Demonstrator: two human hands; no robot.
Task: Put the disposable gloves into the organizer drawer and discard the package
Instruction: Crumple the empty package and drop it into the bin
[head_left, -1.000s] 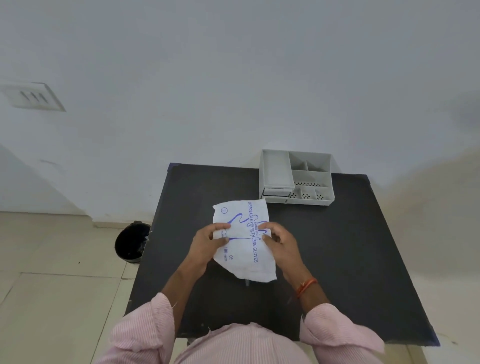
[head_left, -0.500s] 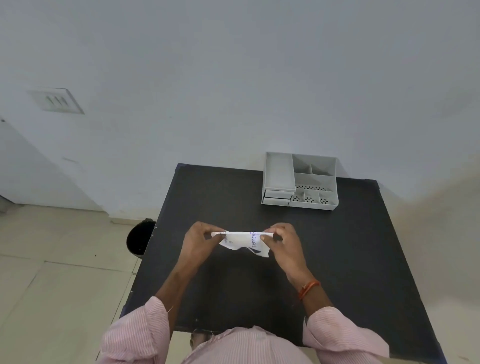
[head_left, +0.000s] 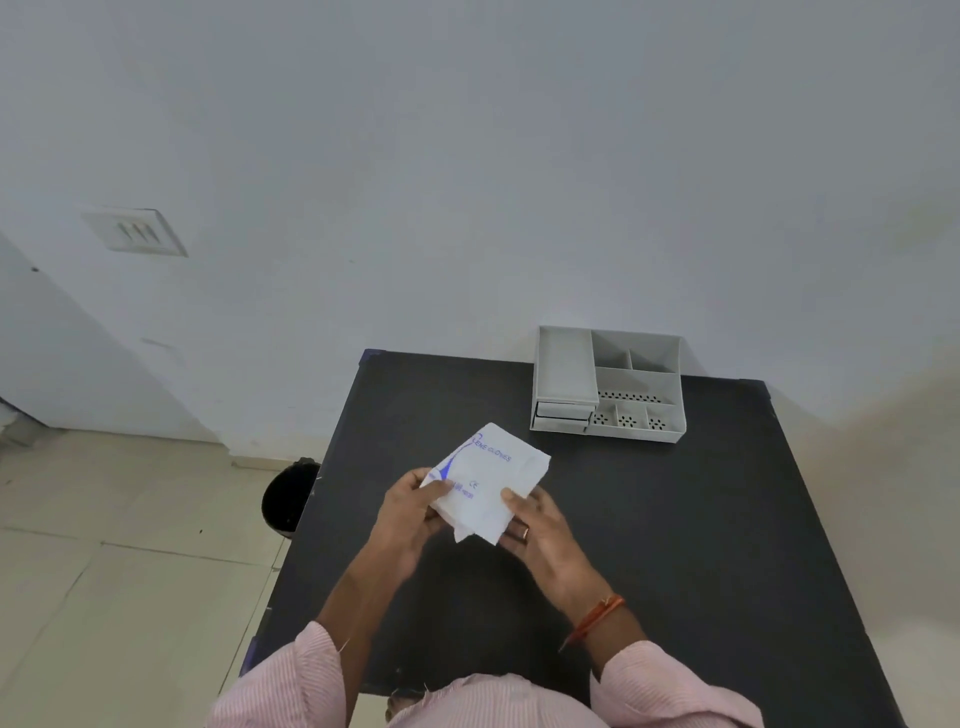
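- Package (head_left: 485, 480) sits above the worktop (head_left: 675, 545), pinched between both hands, short of the organizer (head_left: 608, 384).
- Left hand (head_left: 408, 512) has its grip closed on the package's left edge; right hand (head_left: 540, 525) holds the right edge, thumb on top.
- Organizer lies beyond the package and to its right, so the right hand is nearer.
- Bin (head_left: 290, 501) stands on the floor left of the worktop, on the left hand's side.
- Gloves likely remain inside; none are visible.

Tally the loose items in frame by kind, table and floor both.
Glove package: 1, held in both hands
Grey organizer: 1, on the black table
Black bin: 1, on the floor left of the table
Total: 3
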